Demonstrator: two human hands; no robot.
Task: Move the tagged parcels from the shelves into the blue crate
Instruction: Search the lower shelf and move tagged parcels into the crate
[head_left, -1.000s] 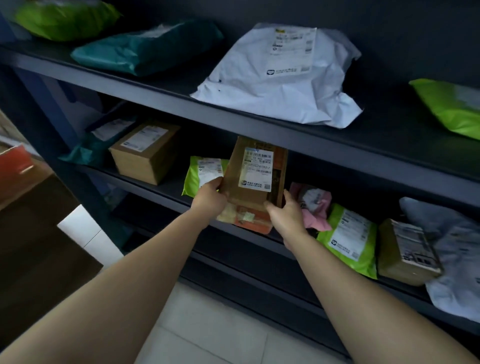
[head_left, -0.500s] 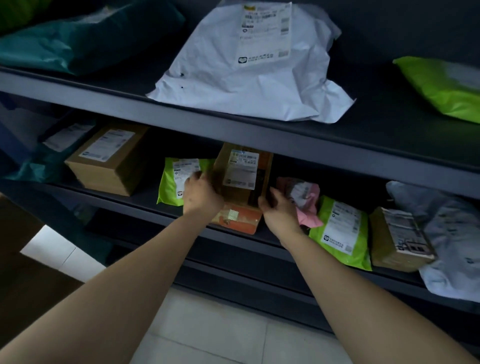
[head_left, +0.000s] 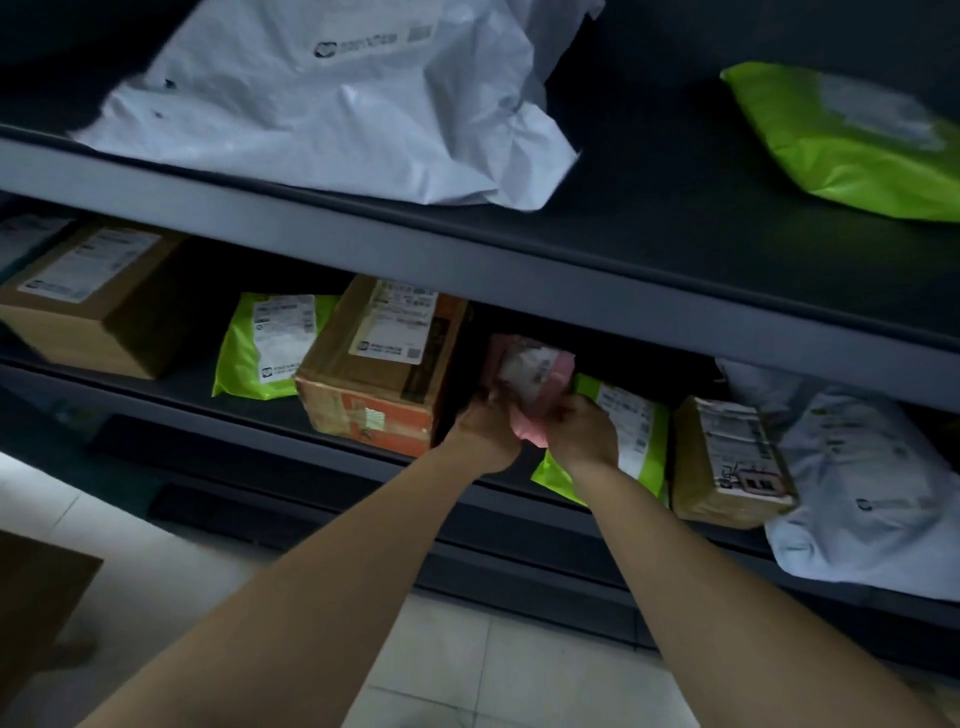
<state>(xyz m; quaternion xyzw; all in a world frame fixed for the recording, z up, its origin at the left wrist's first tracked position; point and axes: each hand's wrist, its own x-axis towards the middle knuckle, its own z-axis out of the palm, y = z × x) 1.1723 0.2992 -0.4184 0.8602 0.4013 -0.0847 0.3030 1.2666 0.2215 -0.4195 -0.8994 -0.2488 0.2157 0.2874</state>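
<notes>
A small pink parcel (head_left: 530, 379) with a crumpled white label sits at the front of the lower shelf (head_left: 171, 387). My left hand (head_left: 483, 434) grips its left side and my right hand (head_left: 584, 434) grips its right side. Just left of it lies a cardboard box (head_left: 379, 364) with an orange front and a white label, flat on the shelf. A green mailer (head_left: 631, 434) lies under and right of my right hand. The blue crate is out of view.
The lower shelf also holds a brown box (head_left: 88, 296), a green mailer (head_left: 265, 345), a taped brown parcel (head_left: 730, 460) and a white bag (head_left: 872, 478). On the upper shelf (head_left: 467, 244) lie a large white mailer (head_left: 337, 98) and a green one (head_left: 847, 140). Tiled floor (head_left: 467, 670) below.
Both hands set the orange-fronted box down on the lower shelf, let go of it, moved right and took hold of the pink parcel. The camera has moved closer.
</notes>
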